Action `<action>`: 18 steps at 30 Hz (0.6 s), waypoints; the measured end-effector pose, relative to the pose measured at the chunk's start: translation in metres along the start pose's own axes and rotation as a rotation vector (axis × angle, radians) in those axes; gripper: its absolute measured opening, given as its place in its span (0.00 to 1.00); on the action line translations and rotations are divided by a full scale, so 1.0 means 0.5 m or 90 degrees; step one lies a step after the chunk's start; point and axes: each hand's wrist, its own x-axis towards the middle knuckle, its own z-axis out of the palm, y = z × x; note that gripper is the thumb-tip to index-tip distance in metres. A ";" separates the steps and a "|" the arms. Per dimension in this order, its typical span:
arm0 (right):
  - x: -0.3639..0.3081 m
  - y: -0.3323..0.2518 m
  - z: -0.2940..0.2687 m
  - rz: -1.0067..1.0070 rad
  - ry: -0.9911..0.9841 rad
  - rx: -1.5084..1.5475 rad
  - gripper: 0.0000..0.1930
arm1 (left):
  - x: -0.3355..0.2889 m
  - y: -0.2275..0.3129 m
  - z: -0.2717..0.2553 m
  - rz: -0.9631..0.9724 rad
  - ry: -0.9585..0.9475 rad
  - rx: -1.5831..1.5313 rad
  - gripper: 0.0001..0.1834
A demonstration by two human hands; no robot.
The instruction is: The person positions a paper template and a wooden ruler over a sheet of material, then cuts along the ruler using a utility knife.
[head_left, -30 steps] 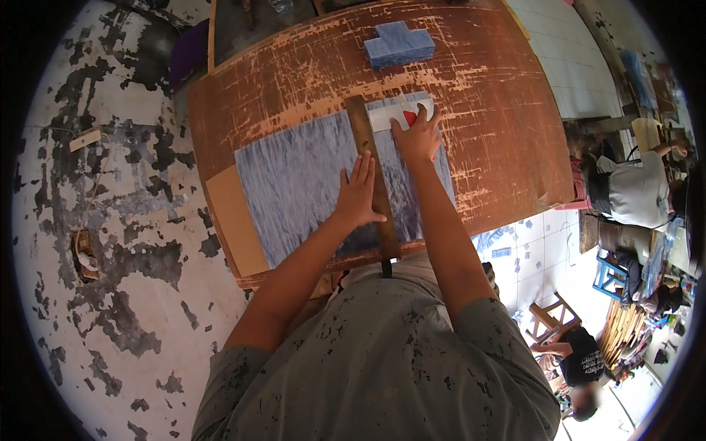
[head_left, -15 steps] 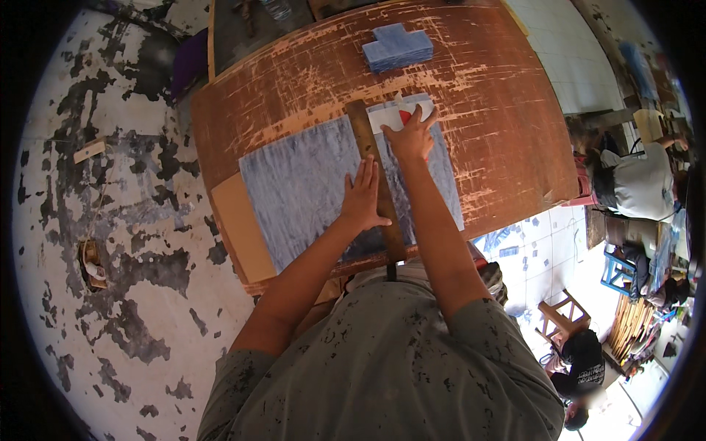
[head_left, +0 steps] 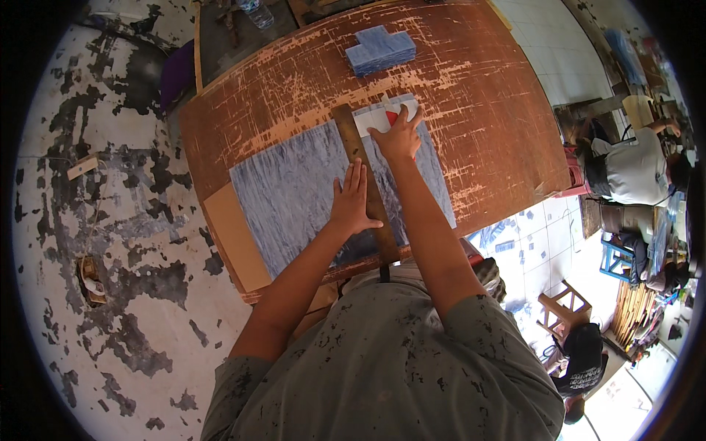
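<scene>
A blue-grey streaked sheet (head_left: 283, 176) lies on the worn brown table (head_left: 500, 125). Across it runs a long brown ruler-like strip (head_left: 368, 173), its near end by my waist. My left hand (head_left: 351, 202) rests flat on the sheet and the strip's left edge, fingers stretched, thumb across the strip. To the strip's right, my right hand (head_left: 399, 138) bends over a white card piece (head_left: 368, 121) near the sheet's far edge, thumb and fingertips pressing down. A slim red thing (head_left: 391, 116) shows at both sides of this hand, its middle hidden under the palm; its kind is unclear.
A stack of blue-grey, step-shaped pieces (head_left: 381, 51) stands farther back. Tan board (head_left: 237, 239) sticks out under the sheet's left side. A plastic bottle (head_left: 255, 11) is at the far left. To the right are a wooden stool (head_left: 565, 309), a blue stool (head_left: 616, 257) and other people.
The table and everything on it sit slightly farther left in view. My right hand still presses near the white card, its fingers a little more bent. My left hand keeps its place on the strip.
</scene>
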 end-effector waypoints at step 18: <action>-0.001 -0.001 -0.008 -0.004 -0.014 -0.016 0.58 | -0.005 -0.010 0.013 0.028 0.030 -0.005 0.87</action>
